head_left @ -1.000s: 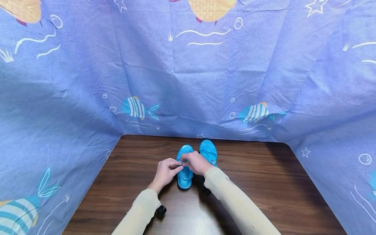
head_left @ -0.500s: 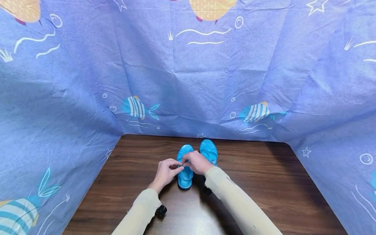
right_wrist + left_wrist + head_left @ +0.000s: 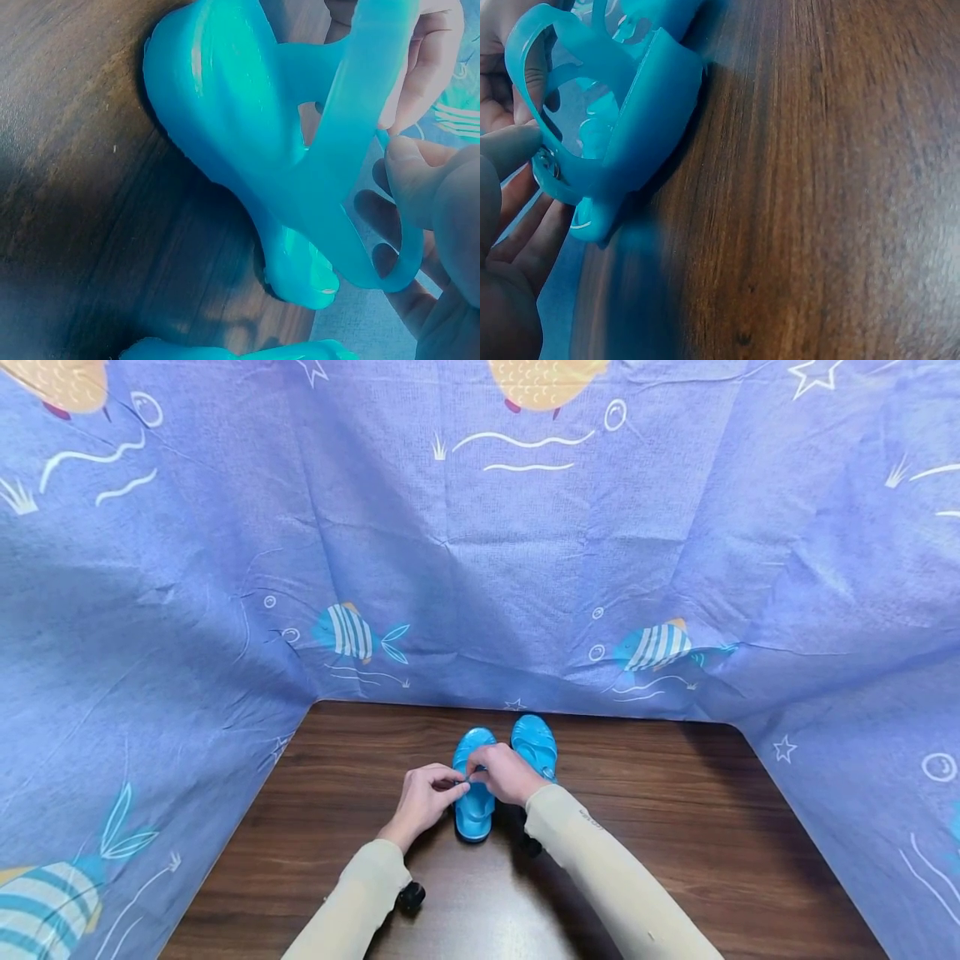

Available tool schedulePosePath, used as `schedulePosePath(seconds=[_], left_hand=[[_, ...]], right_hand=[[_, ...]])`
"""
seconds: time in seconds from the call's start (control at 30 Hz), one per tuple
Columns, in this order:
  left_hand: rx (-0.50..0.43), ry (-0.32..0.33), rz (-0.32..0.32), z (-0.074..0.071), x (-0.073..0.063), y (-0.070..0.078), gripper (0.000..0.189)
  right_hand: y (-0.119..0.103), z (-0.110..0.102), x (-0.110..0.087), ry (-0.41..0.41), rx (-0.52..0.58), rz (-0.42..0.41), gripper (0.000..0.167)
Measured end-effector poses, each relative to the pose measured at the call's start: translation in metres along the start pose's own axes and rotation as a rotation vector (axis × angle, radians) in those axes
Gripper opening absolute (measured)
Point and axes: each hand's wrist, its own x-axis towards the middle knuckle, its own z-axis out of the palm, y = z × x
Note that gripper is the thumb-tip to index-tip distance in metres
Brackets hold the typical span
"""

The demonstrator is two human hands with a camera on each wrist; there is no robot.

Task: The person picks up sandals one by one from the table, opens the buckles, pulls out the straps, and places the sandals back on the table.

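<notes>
A blue sandal [image 3: 474, 817] lies on the table with its toe toward the back. My left hand [image 3: 422, 800] pinches its strap by the small metal buckle [image 3: 547, 160], thumb on one side and fingers behind. From the other side, my right hand [image 3: 507, 774] holds the strap [image 3: 405, 259] between thumb and fingers. Both hands' fingertips meet above the sandal's middle, which hides part of the strap. A second blue sandal [image 3: 533, 739] rests just to the right, partly covered by my right hand.
The dark wood-grain table [image 3: 660, 827] ends at a blue fish-patterned cloth [image 3: 480, 568] that hangs behind and along both sides. Under each sleeve cuff shows a black wrist-worn piece [image 3: 410, 896].
Both hands stay on the strap, with only tiny shifts of the fingertips. The head view has tilted very slightly. Neither sandal has visibly moved on the table.
</notes>
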Motion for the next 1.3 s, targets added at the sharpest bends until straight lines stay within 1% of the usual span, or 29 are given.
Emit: schedulePosePath(seconds=[0.17,0.53,0.7,0.83,1.03,1.2,1.3], left_hand=[[-0.007,-0.002,0.01,0.0002,0.0001,-0.0005,0.009],[-0.026,0.0,0.003,-0.0005,-0.0009,-0.0016,0.011],[-0.029,0.02,0.004,0.0002,-0.0015,-0.0033,0.011],[-0.034,0.034,0.008,0.0002,-0.0016,-0.0041,0.009],[-0.066,0.004,0.044,-0.0006,-0.0012,-0.0051,0.009],[-0.086,-0.028,0.057,-0.0006,-0.0013,-0.0044,0.011],[-0.08,-0.031,0.061,-0.0006,-0.0011,-0.0042,0.011]], right_hand=[[0.0013,0.0011,0.0005,0.012,-0.009,-0.004,0.006],[0.0014,0.0016,0.0004,0.014,-0.001,0.01,0.008],[0.0014,0.0016,0.0005,0.017,-0.001,0.005,0.007],[0.0003,0.001,0.0007,0.002,-0.008,0.0,0.007],[-0.0021,0.0007,0.0017,-0.032,0.019,0.023,0.01],[-0.0027,0.0008,0.0016,-0.025,0.027,0.04,0.008],[-0.003,0.0008,0.0013,-0.018,0.028,0.04,0.009]])
